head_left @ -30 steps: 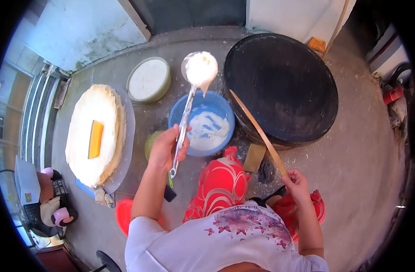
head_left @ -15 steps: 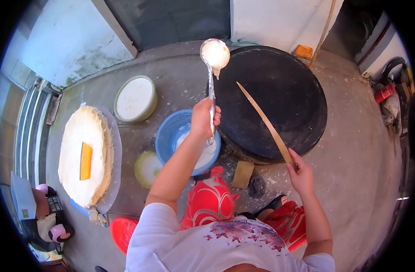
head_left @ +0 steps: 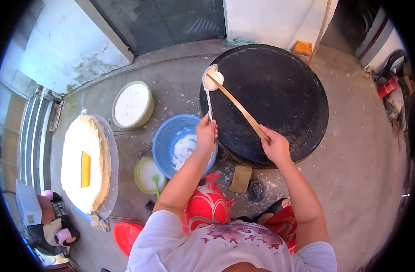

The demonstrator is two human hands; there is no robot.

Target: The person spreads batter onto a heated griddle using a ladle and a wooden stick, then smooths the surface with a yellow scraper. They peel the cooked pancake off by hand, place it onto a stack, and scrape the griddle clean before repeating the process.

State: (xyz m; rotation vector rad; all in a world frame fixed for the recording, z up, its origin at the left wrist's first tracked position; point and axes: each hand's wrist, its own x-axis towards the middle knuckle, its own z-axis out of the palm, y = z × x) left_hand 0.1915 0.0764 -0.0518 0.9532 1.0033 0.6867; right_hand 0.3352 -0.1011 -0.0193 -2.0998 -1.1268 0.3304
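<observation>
My left hand (head_left: 206,133) is closed round the handle of a metal ladle (head_left: 209,100), whose bowl of white batter (head_left: 215,78) sits over the left edge of a large round black griddle (head_left: 275,104). Gripped in my right hand (head_left: 275,144) is a long flat wooden spreader (head_left: 243,112). Its narrow tip reaches into the ladle's bowl and touches the batter. Below my left hand stands a blue basin (head_left: 164,128) with white batter inside, partly hidden by my forearm.
Left are a tub of white batter (head_left: 149,111), a small green bowl (head_left: 138,170) and a stack of thin pancakes (head_left: 73,149) with a yellow-handled scraper (head_left: 85,168) on top. A red basin (head_left: 125,238) lies near my left side. A brown block (head_left: 240,179) is below the griddle.
The ladle has come lower and nearer the griddle's edge. My right hand has moved left and up, bringing the spreader's tip from above the griddle into the ladle's bowl.
</observation>
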